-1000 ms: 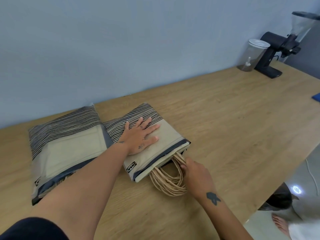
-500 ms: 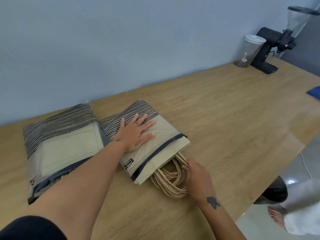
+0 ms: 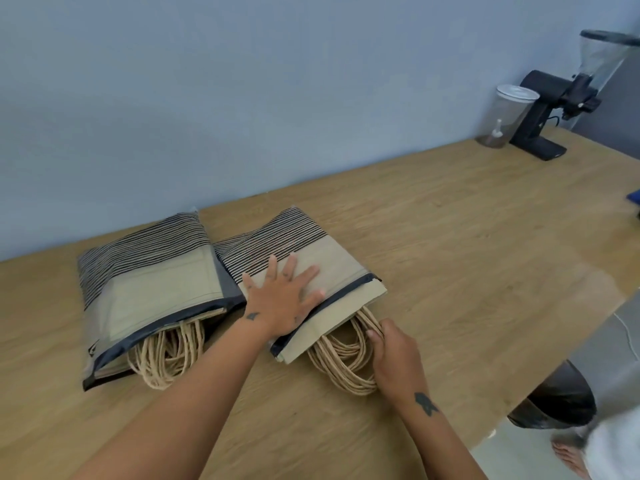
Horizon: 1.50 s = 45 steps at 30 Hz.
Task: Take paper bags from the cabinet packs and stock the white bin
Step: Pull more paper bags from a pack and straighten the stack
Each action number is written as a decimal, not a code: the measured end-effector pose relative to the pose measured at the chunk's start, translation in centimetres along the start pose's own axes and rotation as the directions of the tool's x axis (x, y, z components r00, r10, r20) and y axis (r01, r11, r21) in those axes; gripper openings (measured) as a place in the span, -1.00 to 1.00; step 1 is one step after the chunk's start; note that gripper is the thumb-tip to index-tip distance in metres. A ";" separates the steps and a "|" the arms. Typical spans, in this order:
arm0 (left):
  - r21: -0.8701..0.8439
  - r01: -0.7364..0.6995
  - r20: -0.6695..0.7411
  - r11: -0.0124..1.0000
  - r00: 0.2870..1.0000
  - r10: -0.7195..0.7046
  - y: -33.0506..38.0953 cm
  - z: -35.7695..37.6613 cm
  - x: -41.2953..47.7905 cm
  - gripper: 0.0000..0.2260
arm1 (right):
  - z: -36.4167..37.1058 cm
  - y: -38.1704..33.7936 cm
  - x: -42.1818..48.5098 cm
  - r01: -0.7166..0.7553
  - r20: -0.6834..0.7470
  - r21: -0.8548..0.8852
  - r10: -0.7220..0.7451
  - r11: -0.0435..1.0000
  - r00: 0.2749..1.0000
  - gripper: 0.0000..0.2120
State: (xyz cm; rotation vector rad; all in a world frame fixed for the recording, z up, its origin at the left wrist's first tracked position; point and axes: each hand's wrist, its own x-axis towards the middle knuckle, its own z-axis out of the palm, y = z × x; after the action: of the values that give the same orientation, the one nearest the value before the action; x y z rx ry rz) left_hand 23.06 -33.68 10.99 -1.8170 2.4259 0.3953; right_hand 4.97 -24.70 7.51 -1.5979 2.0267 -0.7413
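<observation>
Two striped plastic packs of brown paper bags lie side by side on the wooden counter [image 3: 467,258]. My left hand [image 3: 282,297] presses flat, fingers spread, on the right pack [image 3: 332,258]. Paper bags [image 3: 349,306] stick a little way out of its open near end, and their twisted paper handles [image 3: 341,362] spill onto the counter. My right hand [image 3: 394,358] grips these handles with curled fingers. The left pack [image 3: 149,285] lies untouched, its own handles [image 3: 166,355] hanging out. No white bin is in view.
A black coffee grinder [image 3: 550,116] and a clear lidded container [image 3: 504,116] stand at the counter's far right against the blue wall. A blue object [image 3: 635,199] shows at the right edge. Below the counter's front edge another person's foot [image 3: 568,455] stands on the floor.
My right hand has drawn the handles and paper bags slightly further out of the right pack toward me. My left hand keeps pressing the pack. The view has shifted a little.
</observation>
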 end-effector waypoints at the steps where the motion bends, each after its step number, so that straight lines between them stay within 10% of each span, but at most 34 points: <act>1: -0.015 0.003 0.003 1.000 1.000 -0.003 -0.2 0.5 -0.2 -0.48 | 0.1 0.1 -0.1 0.000 0.006 0.010 0.000 1.000 1.000 -0.64; 45: -0.053 -0.023 -0.113 0.998 0.993 0.017 -1.0 2.1 1.9 -0.50 | -1.8 1.3 -3.9 0.011 0.016 0.148 -0.013 0.989 1.000 -0.77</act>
State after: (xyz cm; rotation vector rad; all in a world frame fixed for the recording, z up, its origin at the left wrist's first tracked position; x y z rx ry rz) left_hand 23.32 -35.20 8.41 -1.8872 2.5335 0.3737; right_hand 3.70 -20.45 8.10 -1.5280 1.9039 -0.8586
